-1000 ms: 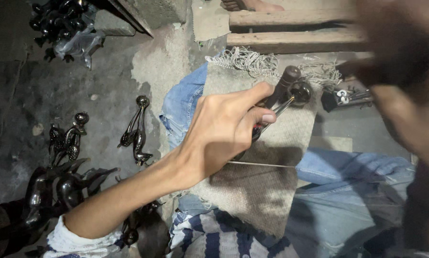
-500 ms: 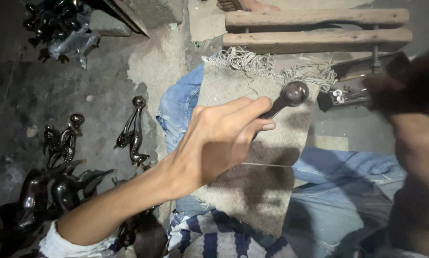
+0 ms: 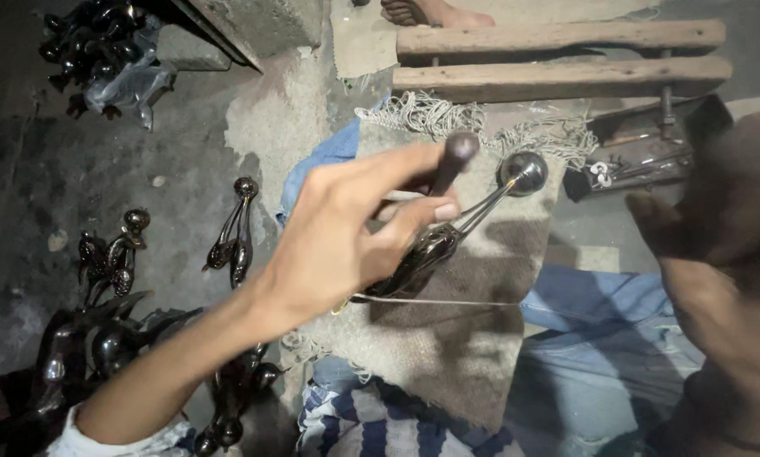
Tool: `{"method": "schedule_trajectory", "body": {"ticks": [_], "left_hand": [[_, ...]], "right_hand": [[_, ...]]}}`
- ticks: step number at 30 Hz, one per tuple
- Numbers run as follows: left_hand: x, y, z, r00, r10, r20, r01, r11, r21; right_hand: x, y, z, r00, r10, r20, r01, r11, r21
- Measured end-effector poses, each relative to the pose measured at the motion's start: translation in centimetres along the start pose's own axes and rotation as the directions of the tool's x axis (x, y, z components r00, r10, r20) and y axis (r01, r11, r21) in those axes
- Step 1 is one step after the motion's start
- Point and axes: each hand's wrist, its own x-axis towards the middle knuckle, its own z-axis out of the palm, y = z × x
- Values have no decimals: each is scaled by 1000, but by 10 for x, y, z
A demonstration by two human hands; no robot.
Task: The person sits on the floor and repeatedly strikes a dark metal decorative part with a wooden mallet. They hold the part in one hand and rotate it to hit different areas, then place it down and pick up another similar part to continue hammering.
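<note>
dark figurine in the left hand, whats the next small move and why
Probably lower the dark figurine back onto the tan cloth. The left hand holds it lifted and tilted, ball end pointing away, while the right hand hovers apart, blurred, so it has no second support.

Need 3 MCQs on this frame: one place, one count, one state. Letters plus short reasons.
1. Where do the wooden planks lie?
A. top of the view
B. bottom left
C. under the left hand

2. How many planks are there?
A. one
B. two
C. four

3. How does the left hand stand to the dark figurine?
A. far from it
B. flat on the floor
C. over it, gripping a dark rod-like handle

Answers: 1 A, they run along the top edge. 2 B, two parallel boards show. 3 C, thumb and fingers close on the handle above the figurine on the grey mat.
</note>
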Motion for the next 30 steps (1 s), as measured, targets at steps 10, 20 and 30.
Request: {"method": "schedule_trajectory", "body": {"ticks": [10, 20, 30], "left_hand": [[40, -21, 11, 920, -247, 305, 279, 958, -66], [50, -22, 12, 898, -232, 373, 254, 967, -10], [51, -24, 23, 910, -59, 411, 31, 997, 75]], "right_hand": [[9, 1, 17, 994, 102, 27, -103, 878, 468], [9, 44, 17, 903, 427, 54, -427, 904, -8], [10, 0, 17, 981, 169, -97, -152, 974, 166]]}}
